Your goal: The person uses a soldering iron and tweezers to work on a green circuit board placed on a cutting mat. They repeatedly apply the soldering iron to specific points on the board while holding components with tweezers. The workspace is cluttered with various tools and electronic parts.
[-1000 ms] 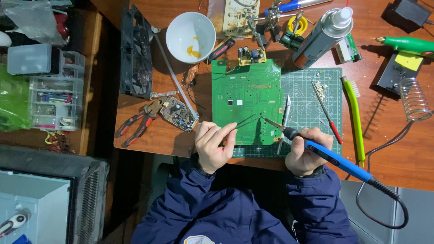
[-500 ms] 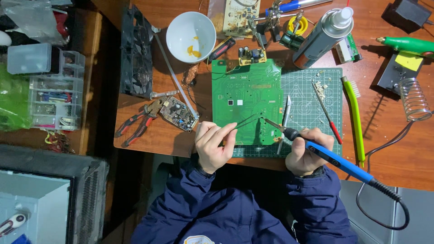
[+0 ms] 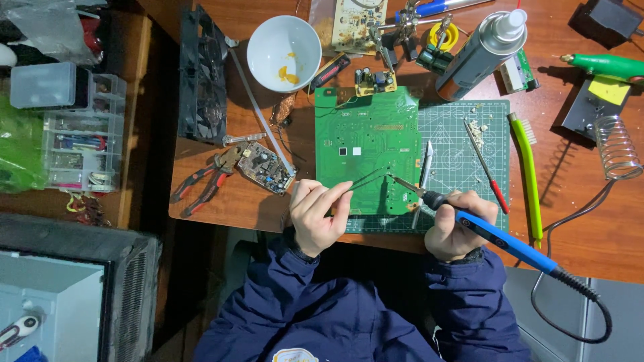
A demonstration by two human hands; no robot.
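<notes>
Green circuit board (image 3: 365, 144) lies on the cutting mat (image 3: 463, 134) at the desk's near edge. Left hand (image 3: 318, 214) pinches tweezers (image 3: 365, 179); right hand (image 3: 459, 224) grips the blue soldering iron (image 3: 496, 234). Both tips meet on the board, unchanged from a second ago: work steady.

green circuit board (image 3: 365, 144) flat, tweezers (image 3: 367, 178), blue soldering iron (image 3: 496, 234)

A green circuit board (image 3: 365, 151) on a green gridded cutting mat (image 3: 463, 144), a blue-handled soldering iron (image 3: 500, 234), white bowl (image 3: 283, 43).
</notes>
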